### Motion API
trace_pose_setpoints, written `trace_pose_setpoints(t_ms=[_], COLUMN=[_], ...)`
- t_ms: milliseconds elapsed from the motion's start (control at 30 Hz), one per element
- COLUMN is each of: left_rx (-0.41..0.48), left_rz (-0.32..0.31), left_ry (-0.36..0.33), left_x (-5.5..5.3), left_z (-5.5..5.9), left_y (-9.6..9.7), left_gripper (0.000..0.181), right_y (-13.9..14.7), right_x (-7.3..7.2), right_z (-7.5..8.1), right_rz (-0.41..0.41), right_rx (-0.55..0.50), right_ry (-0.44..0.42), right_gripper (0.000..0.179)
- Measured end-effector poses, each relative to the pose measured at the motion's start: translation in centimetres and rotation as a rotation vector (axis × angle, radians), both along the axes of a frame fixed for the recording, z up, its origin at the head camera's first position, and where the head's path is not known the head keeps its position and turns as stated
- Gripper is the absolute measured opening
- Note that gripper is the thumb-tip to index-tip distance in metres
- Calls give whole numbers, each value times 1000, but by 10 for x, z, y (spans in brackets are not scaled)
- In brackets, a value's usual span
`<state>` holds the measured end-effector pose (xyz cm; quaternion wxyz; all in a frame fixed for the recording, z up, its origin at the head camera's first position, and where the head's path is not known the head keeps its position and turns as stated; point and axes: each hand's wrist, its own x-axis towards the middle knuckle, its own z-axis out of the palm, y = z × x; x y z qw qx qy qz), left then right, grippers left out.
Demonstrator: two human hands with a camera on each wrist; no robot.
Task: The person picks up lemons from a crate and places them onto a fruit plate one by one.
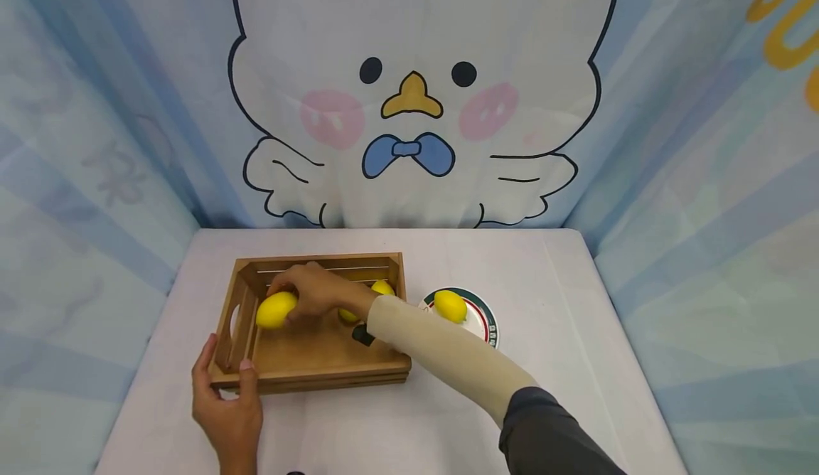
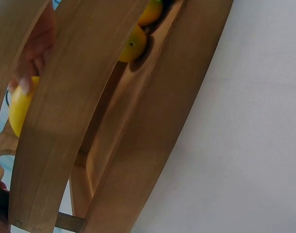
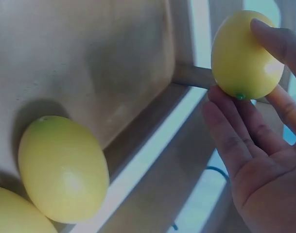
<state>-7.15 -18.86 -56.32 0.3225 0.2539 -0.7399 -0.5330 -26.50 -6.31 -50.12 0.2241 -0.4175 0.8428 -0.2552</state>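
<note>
My right hand [image 1: 313, 290] pinches a yellow lemon [image 1: 275, 311] between thumb and fingertips, over the left part of a wooden crate [image 1: 320, 376]. In the right wrist view, this lemon [image 3: 245, 56] is raised off the crate floor. Two more lemons lie in the crate's right part: one lemon [image 1: 382, 287] by the right wall, another lemon [image 1: 348, 316] partly hidden under my forearm. My left hand [image 1: 229, 411] grips the crate's near left corner, thumb at the front and fingers along the left side. Slats cover much of the left wrist view.
Right of the crate stands a white plate [image 1: 490, 322] with a green and red rim, bearing one lemon [image 1: 450, 306]. My right forearm crosses the crate's right wall and hides part of the plate. A white cloth [image 1: 544, 390] covers the table, with printed curtains [image 1: 409, 198] around it.
</note>
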Motion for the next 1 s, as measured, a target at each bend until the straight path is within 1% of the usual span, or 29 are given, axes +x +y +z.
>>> trace_pose_setpoints(t_ms=[133,367,500,600,800,1000], left_rx=[2,6,5,-1,-3,-1], left_rz=[-1,-7,-13,-15,-17,-13], left_ry=[-14,-3,11,5,4,5], left_x=[1,1,2,2,2,3], left_z=[0,-2,1,3,5,5], left_y=[-1,-1,-1,0,1,2], left_gripper=[62,62,63,62,62,63], right_y=[3,12,18,22,33,45], right_x=[1,4,8,12,21,29], right_z=[10,24,33,39,49,56], right_rz=[-2,-15,-24,-33,-74,-140], right_rx=[-45,-110,-148,-186,-285,-372], right_ry=[0,-10,-23,-41,-94,-142], right_gripper=[50,54,56,56,56,52])
